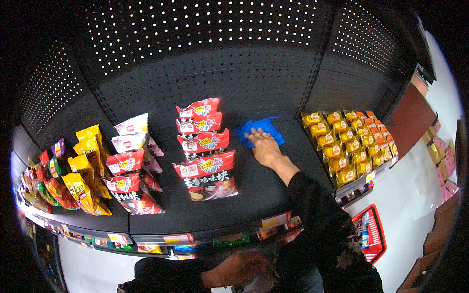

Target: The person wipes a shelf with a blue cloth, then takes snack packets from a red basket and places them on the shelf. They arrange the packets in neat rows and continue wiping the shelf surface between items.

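Note:
My right hand [265,147] lies palm down on a crumpled blue cloth [274,129], pressing it against the black shelf [263,197] with the fingers over it. To the left of that hand stands a row of red snack bags [209,172], several deep, bearing writing. At the bottom of the view my left hand [238,270] shows blurred and dark below the shelf's front edge. Its fingers cannot be made out, nor whether it holds anything.
Yellow snack bags [86,188], white bags [130,126] and more red bags [126,190] stand farther left. Rows of yellow packaged cakes [339,146] fill the right section. A perforated back panel [205,73] rises behind. A red shopping basket [377,234] stands on the floor at right.

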Demonstrator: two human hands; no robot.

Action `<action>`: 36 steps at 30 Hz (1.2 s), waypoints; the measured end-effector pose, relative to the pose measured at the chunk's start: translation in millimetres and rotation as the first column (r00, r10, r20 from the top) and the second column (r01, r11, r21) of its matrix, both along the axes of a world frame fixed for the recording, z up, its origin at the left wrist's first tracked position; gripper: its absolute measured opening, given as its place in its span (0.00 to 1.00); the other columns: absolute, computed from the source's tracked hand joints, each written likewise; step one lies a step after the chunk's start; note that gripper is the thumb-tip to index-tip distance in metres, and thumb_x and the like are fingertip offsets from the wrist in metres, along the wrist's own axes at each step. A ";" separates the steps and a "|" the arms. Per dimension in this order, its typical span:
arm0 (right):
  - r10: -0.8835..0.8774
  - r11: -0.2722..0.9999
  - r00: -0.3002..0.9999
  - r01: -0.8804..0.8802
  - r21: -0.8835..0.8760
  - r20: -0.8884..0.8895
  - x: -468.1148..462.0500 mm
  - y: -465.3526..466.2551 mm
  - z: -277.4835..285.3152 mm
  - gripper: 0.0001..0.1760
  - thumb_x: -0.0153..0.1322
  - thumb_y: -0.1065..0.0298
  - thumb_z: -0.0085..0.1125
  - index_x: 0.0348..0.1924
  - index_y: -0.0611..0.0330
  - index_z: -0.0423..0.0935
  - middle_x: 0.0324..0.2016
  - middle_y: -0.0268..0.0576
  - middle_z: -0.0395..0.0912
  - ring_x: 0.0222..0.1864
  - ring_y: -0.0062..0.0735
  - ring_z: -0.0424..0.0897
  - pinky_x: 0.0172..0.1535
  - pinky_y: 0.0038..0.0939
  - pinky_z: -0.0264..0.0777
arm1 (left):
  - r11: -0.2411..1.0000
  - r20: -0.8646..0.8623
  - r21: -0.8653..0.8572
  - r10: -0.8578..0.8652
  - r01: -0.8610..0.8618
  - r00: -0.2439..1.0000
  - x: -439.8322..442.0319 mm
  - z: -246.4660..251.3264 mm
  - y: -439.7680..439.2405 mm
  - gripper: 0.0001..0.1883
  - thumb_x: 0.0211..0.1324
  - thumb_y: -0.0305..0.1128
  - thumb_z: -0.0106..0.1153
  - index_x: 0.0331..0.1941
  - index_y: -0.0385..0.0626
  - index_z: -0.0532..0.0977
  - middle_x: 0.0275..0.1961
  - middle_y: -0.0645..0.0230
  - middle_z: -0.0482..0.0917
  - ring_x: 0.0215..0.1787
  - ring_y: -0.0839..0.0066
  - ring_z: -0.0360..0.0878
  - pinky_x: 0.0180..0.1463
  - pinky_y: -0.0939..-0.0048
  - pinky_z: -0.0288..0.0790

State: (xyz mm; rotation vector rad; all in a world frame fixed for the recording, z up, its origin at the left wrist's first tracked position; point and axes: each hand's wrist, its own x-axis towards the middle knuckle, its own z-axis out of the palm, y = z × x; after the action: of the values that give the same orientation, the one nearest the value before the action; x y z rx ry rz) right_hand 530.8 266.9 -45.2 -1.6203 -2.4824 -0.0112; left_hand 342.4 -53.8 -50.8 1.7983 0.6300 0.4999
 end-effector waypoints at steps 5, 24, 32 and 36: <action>0.182 0.981 0.983 -0.181 -0.069 -0.002 8.0 -56.3 6.5 0.36 0.74 0.70 0.57 0.75 0.48 0.60 0.76 0.48 0.56 0.78 0.48 0.52 0.77 0.47 0.49 | 0.989 -0.140 -0.141 0.019 -0.039 0.990 6.2 -2.5 1.6 0.12 0.69 0.35 0.56 0.52 0.46 0.79 0.45 0.56 0.86 0.48 0.59 0.86 0.53 0.60 0.78; -0.088 0.974 0.994 0.073 -0.213 -0.060 111.0 -237.4 39.1 0.24 0.74 0.69 0.55 0.64 0.56 0.73 0.70 0.48 0.68 0.70 0.52 0.67 0.71 0.47 0.63 | 0.983 -0.275 0.182 0.058 -0.008 0.960 -3.9 16.7 -41.3 0.10 0.67 0.36 0.55 0.46 0.45 0.78 0.43 0.54 0.84 0.46 0.51 0.84 0.48 0.52 0.77; 0.215 0.975 0.867 -0.220 0.043 -0.450 -14.2 -298.0 -0.4 0.36 0.64 0.80 0.59 0.68 0.57 0.69 0.71 0.50 0.65 0.76 0.49 0.58 0.78 0.50 0.45 | 0.943 -0.300 0.294 -0.065 0.157 0.952 -9.0 -32.2 -53.0 0.14 0.69 0.37 0.51 0.50 0.42 0.77 0.42 0.48 0.84 0.41 0.49 0.85 0.44 0.49 0.79; 0.500 0.866 0.815 -0.471 0.166 -0.293 -96.3 -309.1 -21.1 0.41 0.62 0.80 0.56 0.71 0.55 0.66 0.76 0.47 0.56 0.79 0.49 0.51 0.78 0.55 0.40 | 0.946 -0.388 0.272 -0.058 0.174 0.920 -11.6 -66.4 -68.3 0.15 0.68 0.38 0.51 0.49 0.43 0.78 0.42 0.47 0.84 0.41 0.50 0.86 0.44 0.49 0.79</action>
State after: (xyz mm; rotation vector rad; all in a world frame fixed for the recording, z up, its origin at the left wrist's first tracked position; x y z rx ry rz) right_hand 434.5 -42.2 -66.3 -0.8247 -2.5039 0.2000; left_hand 330.8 -122.1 -117.2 2.2379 0.7293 0.1700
